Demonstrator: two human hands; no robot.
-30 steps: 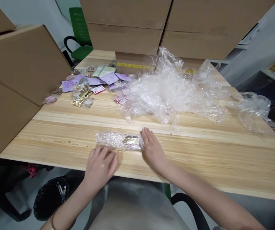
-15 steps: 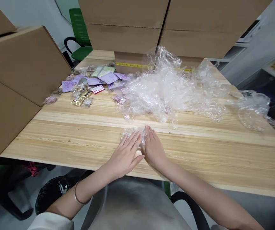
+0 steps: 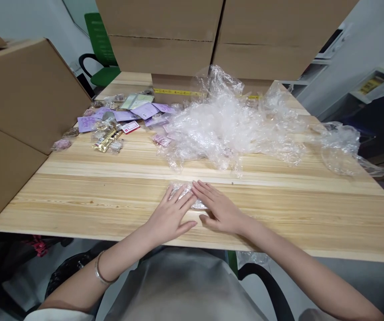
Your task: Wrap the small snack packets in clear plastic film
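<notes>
A small piece of crinkled clear plastic wrap (image 3: 179, 185) lies flat on the wooden table near its front edge. My left hand (image 3: 170, 216) rests palm down on its left part, fingers stretched out and spread. On the right part lies my right hand (image 3: 221, 208), also palm down, its fingers extended and the thumb apart. The fingertips of both hands come close together over the plastic. Whatever is under the palms is hidden.
Beyond the hands stands a large heap of crumpled clear plastic (image 3: 218, 129). Purple packets (image 3: 144, 110), a gold packet (image 3: 107, 140) and a red-edged card (image 3: 130, 127) lie at the back left. Cardboard boxes (image 3: 161, 49) border the wooden table (image 3: 88, 191). A green chair (image 3: 103, 49) stands behind.
My right hand has turned from resting on its edge to lying palm down over the plastic, its fingers now angled left. My left hand stays on the plastic. The view has shifted slightly.
</notes>
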